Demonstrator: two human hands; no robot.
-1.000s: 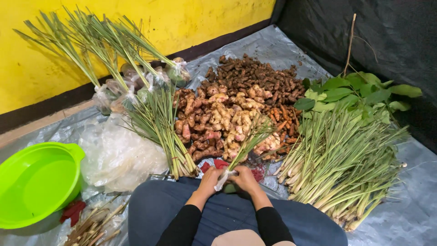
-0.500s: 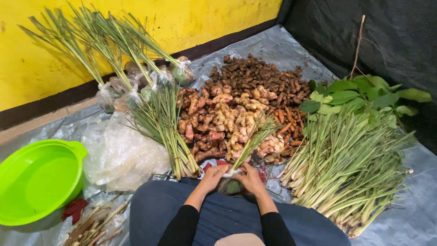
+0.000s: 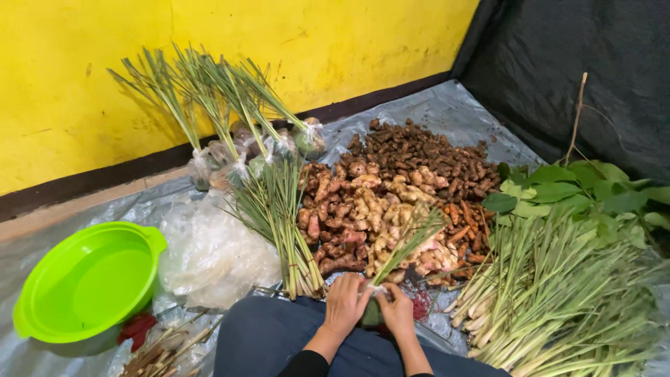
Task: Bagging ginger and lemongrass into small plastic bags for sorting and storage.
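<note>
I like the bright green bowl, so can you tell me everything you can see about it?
The green bowl is a round basin in bright lime green, smooth and shiny like plastic, with a wide rim and a small tab handle on each side. It sits upright and looks empty, on the grey sheet at the lower left, below the yellow wall. A crumpled clear plastic bag lies beside its right edge, and something red pokes out near its bottom rim.

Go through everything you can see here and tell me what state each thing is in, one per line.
Left hand: closed on the small lemongrass bundle.
Right hand: gripping the same bundle's base.
Small lemongrass bundle: held, leaves pointing away.
Green basin: upright, nothing in it.
Clear plastic bags: crumpled in a heap.
Ginger pile: loose.
Loose lemongrass heap: lying untied.
Bagged bundles: tied, leaning by the wall.
</note>
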